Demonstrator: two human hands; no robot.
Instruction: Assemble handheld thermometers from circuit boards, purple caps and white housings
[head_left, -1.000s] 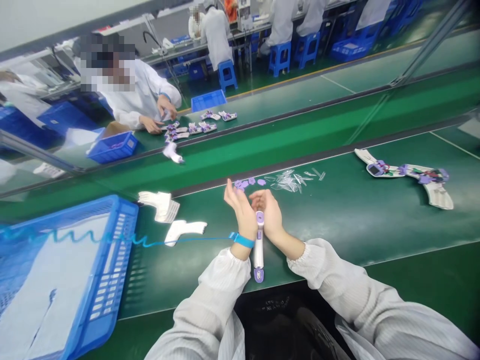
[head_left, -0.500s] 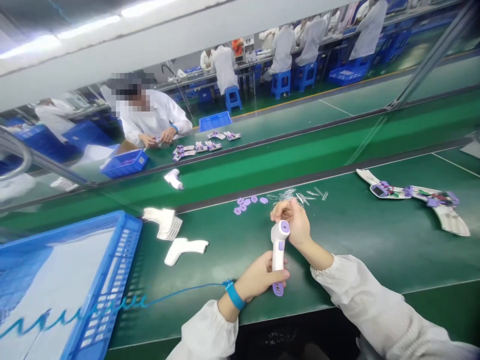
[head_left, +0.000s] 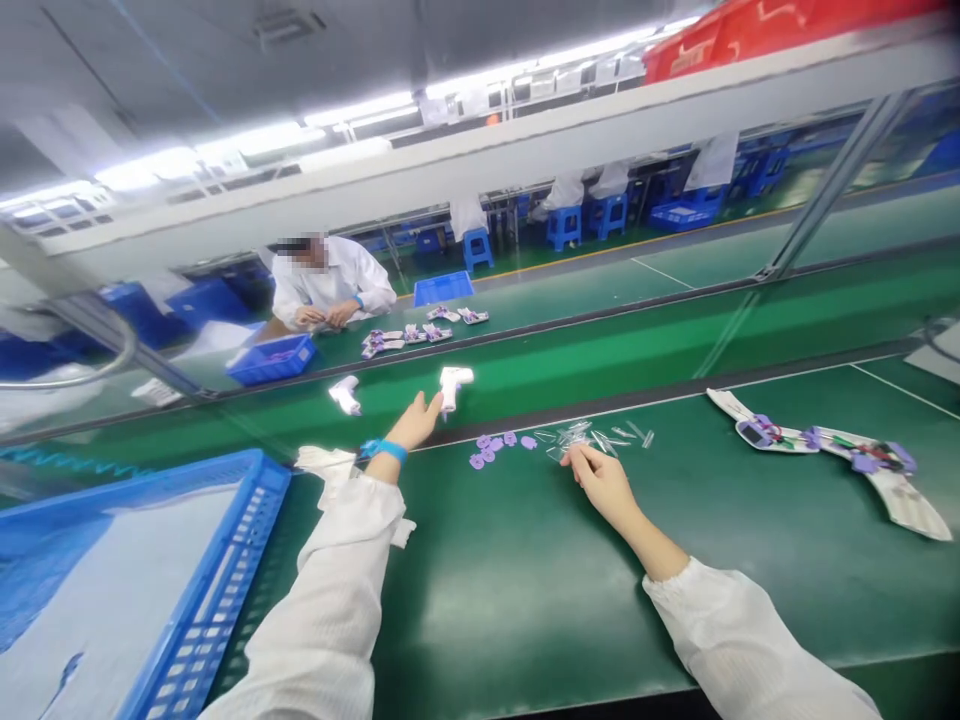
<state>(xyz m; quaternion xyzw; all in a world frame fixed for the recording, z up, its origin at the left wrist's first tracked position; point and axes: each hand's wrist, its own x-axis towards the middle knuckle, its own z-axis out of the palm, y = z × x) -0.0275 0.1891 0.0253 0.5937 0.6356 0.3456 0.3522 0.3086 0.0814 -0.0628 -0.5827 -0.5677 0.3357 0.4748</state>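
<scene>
Across the green bench (head_left: 525, 600) and the conveyor belt (head_left: 600, 360) beyond it, items are listed from largest to smallest. At the left stands a blue crate (head_left: 225, 560) with a pale sheet inside. At the far right lie opened white casings (head_left: 825, 450) with purple parts and wiring exposed. Near the crate, partly hidden by the sleeve, rest white shell halves (head_left: 322, 462).

On the belt lies a white handheld thermometer (head_left: 454, 380); the left hand (head_left: 416, 420), fingers spread and empty, reaches toward it with fingertips just beside its grip, contact not discernible. A second like unit (head_left: 345, 393) lies further left. Judged by its form, the thermometer is a light, rigid plastic shell, smooth and somewhat slippery, and best gripped around the handle rather than the sensor head.

The right hand (head_left: 600, 480), loosely open and holding nothing, rests its fingertips at a scatter of small clear plastic pieces (head_left: 592, 440). Purple buttons (head_left: 499, 445) lie just left of them. Such parts are judged feather-light and best pinched singly.
</scene>
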